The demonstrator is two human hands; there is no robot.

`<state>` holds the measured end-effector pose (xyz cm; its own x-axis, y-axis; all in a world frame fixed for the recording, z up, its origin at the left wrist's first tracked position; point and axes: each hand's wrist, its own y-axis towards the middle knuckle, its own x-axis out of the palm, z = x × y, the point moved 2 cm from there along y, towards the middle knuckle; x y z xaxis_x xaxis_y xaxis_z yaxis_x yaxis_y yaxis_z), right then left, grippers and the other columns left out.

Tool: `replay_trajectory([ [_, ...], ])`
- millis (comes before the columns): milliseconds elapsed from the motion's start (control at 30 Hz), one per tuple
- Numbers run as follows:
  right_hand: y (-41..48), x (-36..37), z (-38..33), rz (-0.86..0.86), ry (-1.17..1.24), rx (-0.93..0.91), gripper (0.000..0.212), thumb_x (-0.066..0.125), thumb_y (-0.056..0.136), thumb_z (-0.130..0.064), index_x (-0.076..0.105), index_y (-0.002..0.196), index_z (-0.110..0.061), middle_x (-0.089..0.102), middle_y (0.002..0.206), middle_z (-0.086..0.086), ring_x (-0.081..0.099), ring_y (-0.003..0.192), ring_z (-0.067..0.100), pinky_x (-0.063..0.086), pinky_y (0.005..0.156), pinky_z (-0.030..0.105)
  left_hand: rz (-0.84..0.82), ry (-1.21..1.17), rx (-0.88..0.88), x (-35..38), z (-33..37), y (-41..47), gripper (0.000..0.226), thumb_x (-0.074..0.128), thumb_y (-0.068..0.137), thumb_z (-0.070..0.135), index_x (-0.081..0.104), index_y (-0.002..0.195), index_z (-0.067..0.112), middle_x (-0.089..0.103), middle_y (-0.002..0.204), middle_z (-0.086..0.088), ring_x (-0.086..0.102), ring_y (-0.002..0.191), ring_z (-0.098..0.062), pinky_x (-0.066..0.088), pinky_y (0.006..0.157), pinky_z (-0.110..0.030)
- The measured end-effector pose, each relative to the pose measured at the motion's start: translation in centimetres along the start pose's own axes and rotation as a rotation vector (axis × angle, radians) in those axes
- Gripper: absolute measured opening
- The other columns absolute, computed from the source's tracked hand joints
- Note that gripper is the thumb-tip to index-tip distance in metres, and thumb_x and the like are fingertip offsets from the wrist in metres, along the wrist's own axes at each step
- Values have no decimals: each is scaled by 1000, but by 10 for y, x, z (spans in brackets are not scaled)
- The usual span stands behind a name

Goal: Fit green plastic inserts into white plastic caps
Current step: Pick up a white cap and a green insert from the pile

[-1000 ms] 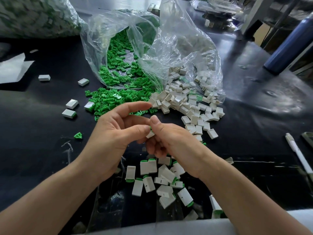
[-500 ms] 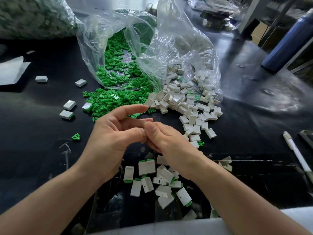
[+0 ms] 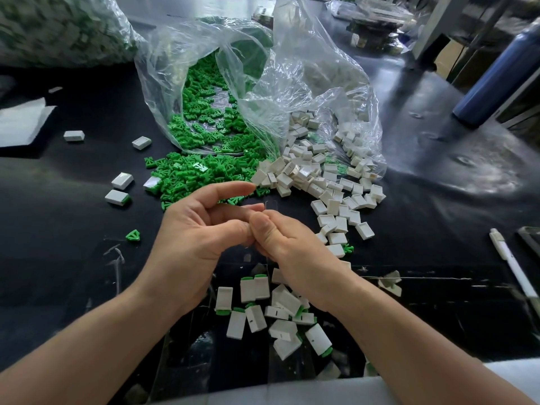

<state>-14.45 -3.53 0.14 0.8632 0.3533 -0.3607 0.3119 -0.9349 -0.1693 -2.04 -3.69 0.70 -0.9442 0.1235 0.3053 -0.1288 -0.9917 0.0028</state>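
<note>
My left hand [image 3: 198, 238] and my right hand [image 3: 283, 244] meet fingertip to fingertip above the black table [image 3: 58, 273]. The small white cap they pinch is hidden between the fingers. My left index finger is stretched out over them. Loose green inserts [image 3: 204, 171] spill from a clear plastic bag [image 3: 306, 77] just beyond my hands. Beside them, to the right, lies a heap of empty white caps [image 3: 330, 185]. Several fitted caps with green ends [image 3: 280, 314] lie below my wrists near the table's front edge.
A few stray caps [image 3: 122, 180] and one green insert [image 3: 133, 235] lie to the left. There is a white pen [image 3: 511, 264] at the right, a blue bottle [image 3: 491, 83] far right, white paper [image 3: 20, 121] far left and a second full bag [image 3: 58, 27] at top left.
The white cap seen between my fingertips a second ago is now covered by them. My right thumb has closed in against my left fingers. Both hands stay in the same place.
</note>
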Motion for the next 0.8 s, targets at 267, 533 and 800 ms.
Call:
replay_trajectory([
  [267, 0, 1, -3, 0, -21, -40, 35, 33, 98, -36, 57, 115, -18, 55, 87, -14, 51, 86, 5, 42, 85, 31, 9, -3, -6, 0, 0, 0, 43, 61, 53, -4, 65, 94, 10, 72, 73, -14, 70, 91, -19, 55, 64, -23],
  [533, 0, -7, -5, -30, 166, -42, 51, 29, 92, -47, 66, 87, -12, 54, 61, -15, 44, 54, -4, 35, 55, 9, -24, -58, -33, 2, 4, 0, 47, 69, 55, -6, 63, 100, 7, 71, 70, -11, 63, 52, -17, 53, 52, -23],
  [800, 3, -26, -6, 199, 82, -14, 49, 37, 88, -51, 62, 61, -20, 50, 53, -7, 43, 49, 1, 34, 59, 23, 29, -10, -52, 0, 3, 1, 42, 66, 58, 12, 63, 100, 16, 74, 79, -8, 71, 71, -17, 55, 57, -21],
])
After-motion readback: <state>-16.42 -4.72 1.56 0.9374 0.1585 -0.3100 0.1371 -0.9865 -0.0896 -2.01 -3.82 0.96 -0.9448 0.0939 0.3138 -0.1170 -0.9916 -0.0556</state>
